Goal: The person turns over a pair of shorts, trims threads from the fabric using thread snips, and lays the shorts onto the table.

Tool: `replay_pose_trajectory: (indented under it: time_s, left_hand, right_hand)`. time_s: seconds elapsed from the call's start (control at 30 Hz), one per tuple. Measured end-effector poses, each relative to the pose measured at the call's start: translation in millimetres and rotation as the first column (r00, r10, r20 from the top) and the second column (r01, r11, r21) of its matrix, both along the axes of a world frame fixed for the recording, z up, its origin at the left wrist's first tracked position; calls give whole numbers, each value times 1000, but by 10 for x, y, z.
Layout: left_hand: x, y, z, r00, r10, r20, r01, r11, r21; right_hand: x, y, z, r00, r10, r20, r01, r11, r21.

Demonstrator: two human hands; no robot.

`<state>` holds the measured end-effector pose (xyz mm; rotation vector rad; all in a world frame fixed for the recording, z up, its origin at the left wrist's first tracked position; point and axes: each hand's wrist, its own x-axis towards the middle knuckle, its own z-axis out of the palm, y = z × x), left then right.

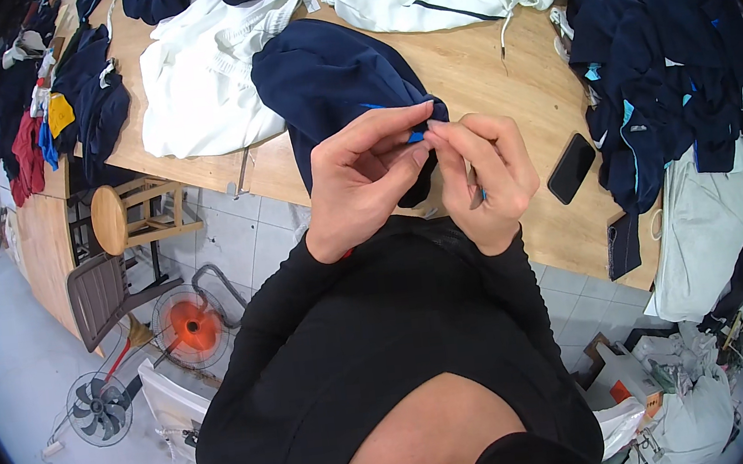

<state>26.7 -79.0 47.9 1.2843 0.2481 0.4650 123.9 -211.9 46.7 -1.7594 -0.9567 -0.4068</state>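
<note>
- A dark navy cloth garment is spread loosely at the near edge of a pale wooden table, its right-hand end drawn up to both hands.
- At that end, a narrow bright blue trim is exposed between the fingertips.
- By the left hand, the trimmed end is met with the index finger above and the thumb below; the two tips are set apart, and whether cloth is gripped firmly between them cannot be told.
- By the right hand, a pinch is formed, thumb and forefinger brought together just beside the trim; what is caught in it is too small to be made out.
- A small pointed grey metal tool is held in the curled right hand, its point exposed below the fingers; its full shape is hidden.
- The step in hand is judged to be fine fingertip work on the trimmed end, with the tool kept in reserve.
- For the next move, a steady edge and a light, exact pinch are judged to be called for, with the tool's point kept clear of the cloth.
- A black smartphone is left on the table, to the right of the right hand.
</note>
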Motion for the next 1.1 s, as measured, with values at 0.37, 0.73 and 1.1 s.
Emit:
replay_pose_trajectory:
  time_s: [0.37, 0.73, 1.1]
  left_hand:
    - [78, 4, -74, 954, 282, 102, -300, 893, 335]
    - [23, 56, -110, 962, 195, 189, -192, 981, -35]
    - [2, 85, -91, 978, 112, 175, -101, 992, -69]
  right_hand:
    - [-168, -75, 151, 960, 273, 70, -276, 960, 41]
    - [-52, 21, 147, 950, 110, -291, -92, 993, 75]
    - [90, 72, 44, 994, 103, 44, -105, 994, 44]
